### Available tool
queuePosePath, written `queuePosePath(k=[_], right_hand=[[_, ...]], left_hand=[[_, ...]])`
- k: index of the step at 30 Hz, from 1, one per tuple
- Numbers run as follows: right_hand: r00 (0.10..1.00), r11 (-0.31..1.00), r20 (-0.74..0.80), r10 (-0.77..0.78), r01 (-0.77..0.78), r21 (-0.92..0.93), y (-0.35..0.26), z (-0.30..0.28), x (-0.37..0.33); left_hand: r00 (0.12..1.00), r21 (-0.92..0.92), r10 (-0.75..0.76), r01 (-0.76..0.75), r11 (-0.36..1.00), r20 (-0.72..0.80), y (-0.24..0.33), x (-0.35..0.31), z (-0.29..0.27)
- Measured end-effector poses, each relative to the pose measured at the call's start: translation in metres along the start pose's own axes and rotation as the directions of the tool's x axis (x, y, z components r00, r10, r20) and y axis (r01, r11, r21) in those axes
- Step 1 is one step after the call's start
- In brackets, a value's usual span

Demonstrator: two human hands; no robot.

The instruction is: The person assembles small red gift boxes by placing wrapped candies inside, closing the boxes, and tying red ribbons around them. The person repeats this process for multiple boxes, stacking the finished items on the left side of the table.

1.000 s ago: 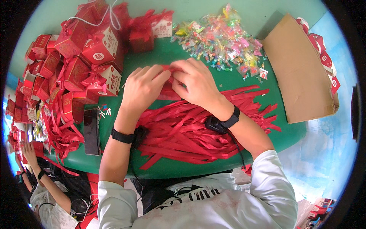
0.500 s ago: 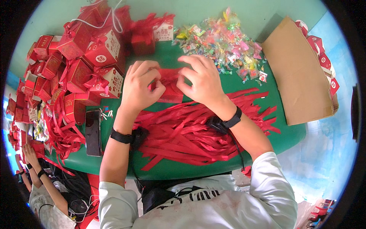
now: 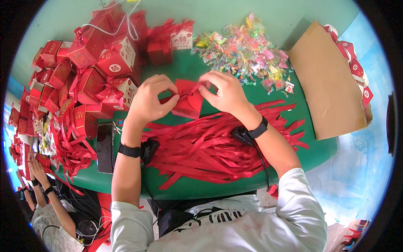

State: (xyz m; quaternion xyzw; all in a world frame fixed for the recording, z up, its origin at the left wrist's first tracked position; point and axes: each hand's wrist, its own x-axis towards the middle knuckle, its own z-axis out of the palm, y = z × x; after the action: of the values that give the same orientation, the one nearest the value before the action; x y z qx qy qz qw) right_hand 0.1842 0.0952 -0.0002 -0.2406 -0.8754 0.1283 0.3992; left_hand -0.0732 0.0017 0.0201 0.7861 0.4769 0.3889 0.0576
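Observation:
A small red gift box (image 3: 187, 110) stands on the green table between my hands, with a red ribbon (image 3: 192, 90) across its top. My left hand (image 3: 152, 100) is closed in a pinch at the box's left side, thumb and forefinger on one part of the ribbon. On the other side, my right hand (image 3: 226, 93) pinches the ribbon at the upper right of the box. Just nearer to me lies a wide heap of loose red ribbons (image 3: 205, 145), partly under my wrists.
Red gift boxes (image 3: 90, 86) are piled at the left. Wrapped candies (image 3: 247, 50) form a heap at the back. A cardboard box (image 3: 327, 84) stands at the right. A black phone (image 3: 105, 148) lies near the left ribbons. A co-worker's hands (image 3: 37, 170) show at far left.
My hands have drawn slightly apart and nearer to me, the left one moving left. More of the red box and the ribbon on it now shows between them.

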Motion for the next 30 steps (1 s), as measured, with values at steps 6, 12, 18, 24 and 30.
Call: queuePosePath(k=[6,12,18,24,30], right_hand=[[1.0,0.999,-0.019,0.0,0.0,0.035,0.006,0.003,-0.001],[0.993,0.991,-0.062,-0.099,0.093,-0.101,0.009,0.002,-0.001],[0.98,0.976,-0.083,-0.182,0.169,-0.139,0.012,-0.001,0.0],[0.976,0.972,-0.073,-0.207,0.197,-0.129,0.015,-0.001,-0.002],[0.999,0.982,-0.017,-0.03,0.033,0.187,0.015,0.003,-0.004]], left_hand=[[0.978,-0.162,-0.196,0.204,0.965,0.066,0.002,0.002,0.004],[0.887,-0.254,-0.428,0.461,0.851,0.174,0.007,0.003,0.013],[0.88,-0.505,-0.373,0.474,0.721,0.294,0.002,0.0,0.016],[0.894,-0.552,-0.32,0.445,0.705,0.312,-0.012,-0.008,0.019],[0.916,-0.304,-0.334,0.391,0.869,0.224,-0.008,-0.004,0.011]])
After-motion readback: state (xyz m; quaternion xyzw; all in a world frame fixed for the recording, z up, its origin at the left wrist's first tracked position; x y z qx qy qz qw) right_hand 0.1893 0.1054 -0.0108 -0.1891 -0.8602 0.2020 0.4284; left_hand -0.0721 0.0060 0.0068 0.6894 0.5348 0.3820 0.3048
